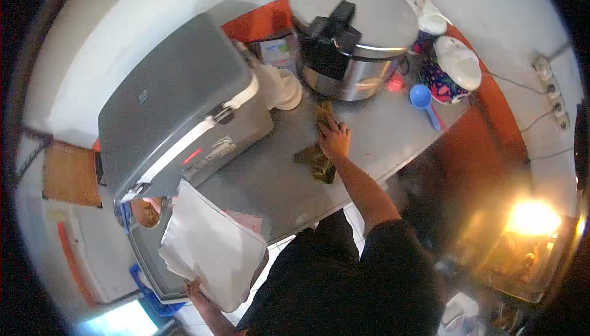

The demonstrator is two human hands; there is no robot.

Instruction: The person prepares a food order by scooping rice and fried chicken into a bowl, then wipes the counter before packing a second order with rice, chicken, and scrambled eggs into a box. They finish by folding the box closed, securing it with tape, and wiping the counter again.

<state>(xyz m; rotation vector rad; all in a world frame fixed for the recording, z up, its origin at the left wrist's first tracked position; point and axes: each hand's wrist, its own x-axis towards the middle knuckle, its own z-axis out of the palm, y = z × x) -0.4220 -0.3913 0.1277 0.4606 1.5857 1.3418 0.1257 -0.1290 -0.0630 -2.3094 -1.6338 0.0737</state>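
Observation:
At the lower left, my left hand [195,293] grips a stack of large white paper sheets [212,244] by its lower edge, with the thumb showing and the other fingers hidden underneath. My right hand [335,139] is closed over a crumpled olive-brown cloth [318,163] on the grey table [246,179], its fingers pressed onto the part that sticks out ahead. Just beyond that hand stands a big steel rice cooker [353,35], lid down.
A large grey cooler box [184,96] stands left on the table, beside white cups [286,90]. Right of the cooker are a blue scoop [421,97] and patterned containers with white tops [458,66]. A metal bowl [147,212] sits near the papers. A bright lamp [533,218] shines at right.

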